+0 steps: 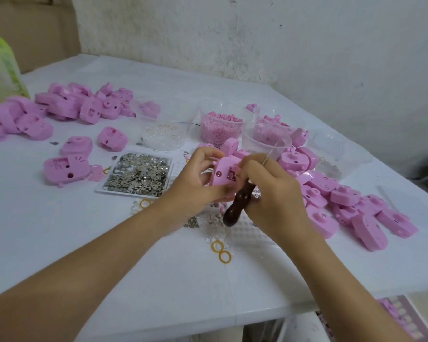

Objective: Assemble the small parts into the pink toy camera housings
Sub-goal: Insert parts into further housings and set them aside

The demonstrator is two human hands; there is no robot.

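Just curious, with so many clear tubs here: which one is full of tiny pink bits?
The middle tub, packed almost to its rim with pink pellets. The tub left of it holds clear and yellow rings instead.

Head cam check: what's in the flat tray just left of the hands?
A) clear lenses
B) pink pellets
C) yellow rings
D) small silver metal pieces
D: the flat tray is covered with shiny silver metal pieces. The pink pellets sit in a clear tub farther back, and yellow rings lie loose on the table.
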